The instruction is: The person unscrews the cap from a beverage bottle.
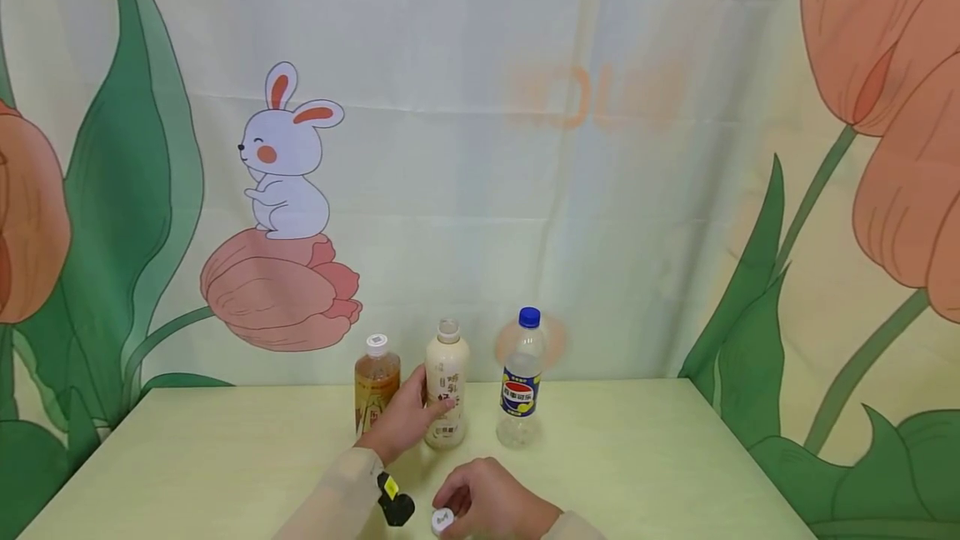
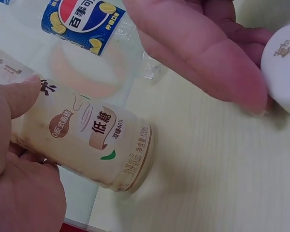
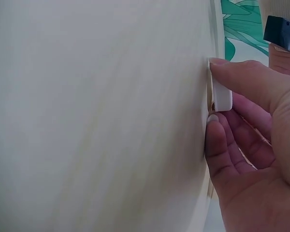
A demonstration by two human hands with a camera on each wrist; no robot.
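Observation:
My left hand point(image 1: 405, 419) grips a cream-coloured milk tea bottle point(image 1: 452, 365) that stands upright, its mouth uncapped. The thumb lies across the bottle's label point(image 2: 104, 128) in the left wrist view. Low at the front of the table, my right hand point(image 1: 495, 502) pinches a white bottle cap point(image 1: 443, 520) between thumb and fingertips. Seen from the right wrist, the cap point(image 3: 222, 89) is right at the tabletop, printed top facing away from the surface.
Left of the milk tea stands a bottle of amber drink point(image 1: 377, 386) with a white cap, partly behind my left hand. A clear cola bottle point(image 1: 519, 390) with a blue cap stands to the right. Behind the pale table point(image 1: 645, 457) hangs a printed curtain point(image 1: 465, 148).

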